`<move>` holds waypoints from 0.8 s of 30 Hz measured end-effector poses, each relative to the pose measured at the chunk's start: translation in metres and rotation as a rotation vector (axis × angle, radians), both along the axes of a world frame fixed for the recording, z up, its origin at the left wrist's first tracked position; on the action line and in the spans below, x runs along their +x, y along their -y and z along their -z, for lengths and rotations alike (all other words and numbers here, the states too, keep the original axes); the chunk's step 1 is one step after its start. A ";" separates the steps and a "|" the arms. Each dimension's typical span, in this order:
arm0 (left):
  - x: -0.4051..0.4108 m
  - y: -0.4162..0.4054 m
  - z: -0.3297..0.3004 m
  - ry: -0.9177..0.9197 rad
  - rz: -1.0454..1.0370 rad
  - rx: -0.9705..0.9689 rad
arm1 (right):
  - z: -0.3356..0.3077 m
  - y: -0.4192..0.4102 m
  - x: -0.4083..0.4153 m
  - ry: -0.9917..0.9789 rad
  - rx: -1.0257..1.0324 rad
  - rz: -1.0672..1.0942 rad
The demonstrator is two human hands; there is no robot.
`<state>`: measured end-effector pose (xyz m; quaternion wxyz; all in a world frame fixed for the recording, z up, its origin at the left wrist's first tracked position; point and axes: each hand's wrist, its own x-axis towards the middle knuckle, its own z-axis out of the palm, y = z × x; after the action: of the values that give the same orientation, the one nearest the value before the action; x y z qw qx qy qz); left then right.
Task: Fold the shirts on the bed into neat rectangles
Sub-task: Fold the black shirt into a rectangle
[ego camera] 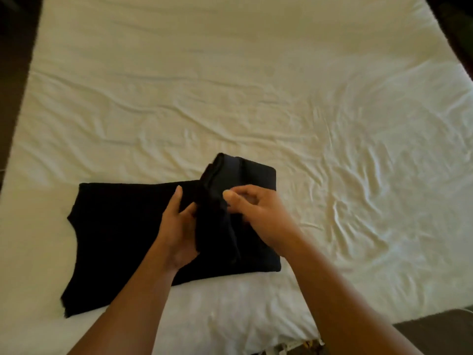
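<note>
Two hands work one black shirt [122, 226] lying across the bed's [256, 85] near half. Left hand [176, 226] pinches a raised fold at the middle, apparently steadying it; right hand [258, 213], at three o'clock, nips the same ridge, thumb against fingertips, likely to carry it toward nine o'clock.

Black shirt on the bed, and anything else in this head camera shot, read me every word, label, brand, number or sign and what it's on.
None: no readable text anywhere in the picture.
Black shirt: no print or tag showing where the fabric is visible.
White sheet: plain, only wrinkles.
Patterned patch at the bottom edge: too small and blurred to tell whether it carries any lettering.
</note>
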<state>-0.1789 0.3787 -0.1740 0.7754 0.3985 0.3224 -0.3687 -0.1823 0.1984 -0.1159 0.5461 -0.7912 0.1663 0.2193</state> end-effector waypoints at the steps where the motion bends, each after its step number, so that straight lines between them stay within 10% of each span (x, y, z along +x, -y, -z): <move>1: 0.001 -0.014 0.003 0.007 0.006 -0.019 | 0.008 -0.006 -0.002 0.022 0.022 0.039; 6: 0.008 -0.037 0.019 0.003 0.154 0.142 | 0.073 0.008 -0.024 -0.017 -0.553 -0.010; 24: -0.028 -0.221 -0.019 0.144 -0.126 0.221 | 0.097 -0.123 -0.040 0.209 -0.660 -0.337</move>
<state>-0.2071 0.6000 -0.1552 0.7697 0.4857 0.3289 -0.2518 -0.2227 0.3218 -0.2126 0.2324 -0.9587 0.0390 0.1591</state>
